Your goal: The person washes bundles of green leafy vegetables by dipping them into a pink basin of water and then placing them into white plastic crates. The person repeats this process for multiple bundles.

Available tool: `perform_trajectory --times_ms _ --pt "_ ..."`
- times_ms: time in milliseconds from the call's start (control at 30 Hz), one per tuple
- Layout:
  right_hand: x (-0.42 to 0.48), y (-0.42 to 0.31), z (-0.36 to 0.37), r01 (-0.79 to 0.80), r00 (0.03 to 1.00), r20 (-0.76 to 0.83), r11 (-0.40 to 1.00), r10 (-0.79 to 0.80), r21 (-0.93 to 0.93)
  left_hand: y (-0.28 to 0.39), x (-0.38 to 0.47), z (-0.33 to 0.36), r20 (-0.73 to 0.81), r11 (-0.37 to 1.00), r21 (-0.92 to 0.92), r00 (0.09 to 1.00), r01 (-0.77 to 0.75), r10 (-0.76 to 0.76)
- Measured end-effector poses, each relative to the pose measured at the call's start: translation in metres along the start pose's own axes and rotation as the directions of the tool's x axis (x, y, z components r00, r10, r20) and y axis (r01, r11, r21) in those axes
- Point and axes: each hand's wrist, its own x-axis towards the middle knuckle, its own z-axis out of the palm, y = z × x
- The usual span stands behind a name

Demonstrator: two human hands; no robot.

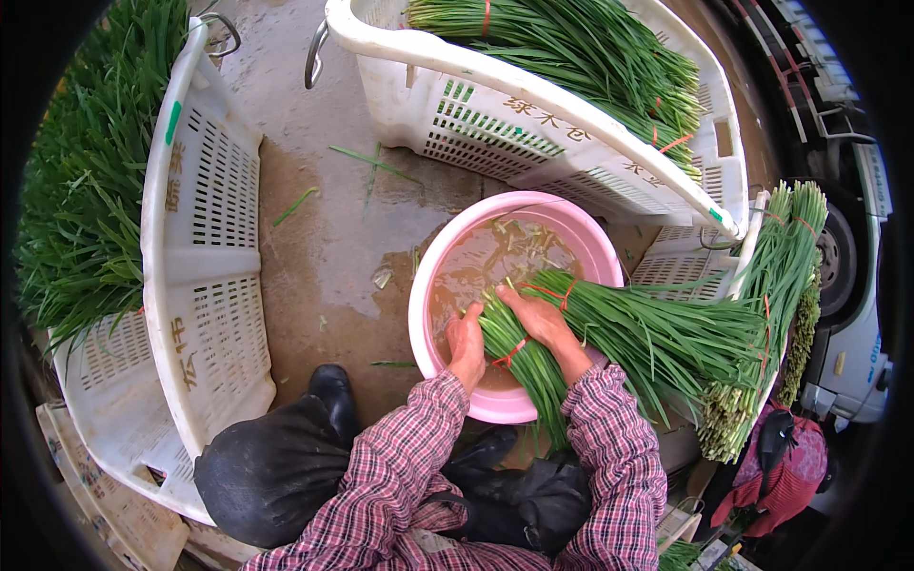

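Between my left hand [467, 344] and my right hand [544, 321] is a bundle of green garlic chives [532, 378], tied with a red band. Both hands press its cut ends from either side, over a pink plastic basin [419, 307] of muddy water with floating scraps. The bundle's leaves hang over the basin's near rim towards my boots. Just right of my right hand, another banded chive bundle [643, 314] lies across the basin's right rim, its leaves reaching right. The fingertips of both hands are partly hidden.
White plastic crates stand around: one with loose greens [203, 285] at left, one with banded bundles [443, 71] at top. More bundles [778, 257] are stacked at right. Loose leaves lie on the wet concrete floor [314, 235]. A person in red [778, 464] and a vehicle [846, 335] are at far right.
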Motion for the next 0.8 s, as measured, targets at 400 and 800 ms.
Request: perform_trajectory --times_ms 400,800 --pt "-0.005 0.013 0.004 0.034 0.997 -0.056 0.985 -0.044 -0.169 -0.003 0.003 -0.005 0.031 0.993 0.119 0.999 0.015 -0.018" --pt "-0.001 -0.006 0.020 -0.055 0.994 -0.106 0.925 0.016 -0.377 -0.017 0.018 -0.005 0.034 0.983 -0.153 0.995 0.098 -0.094"
